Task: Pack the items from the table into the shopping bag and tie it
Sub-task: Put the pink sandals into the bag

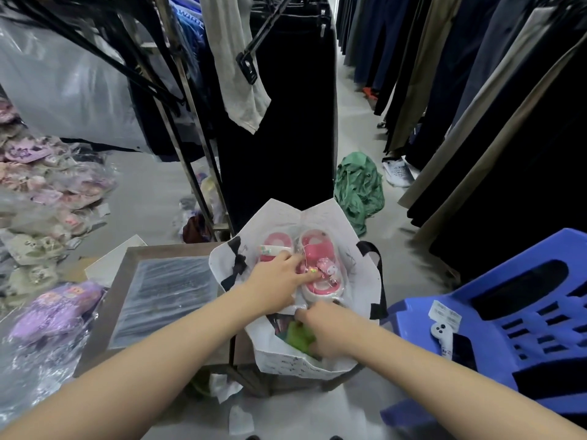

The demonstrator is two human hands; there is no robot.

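Note:
A white shopping bag (359, 274) with black handles stands open at the right end of a small wooden table (117, 296). A pair of pink sandals (317, 249) in clear wrap lies across the bag's mouth. My left hand (276, 281) grips the near side of that wrapped pair. My right hand (327, 328) reaches into the bag's near part, fingers on a green item (298, 336); whether it grips it is unclear.
A flat plastic-wrapped dark packet (168, 296) lies on the table. Bagged purple and pink slippers (54, 309) pile up at the left. A blue plastic chair (508, 319) stands right. Clothes racks (197, 138) hang behind, with a green cloth (359, 185) on the floor.

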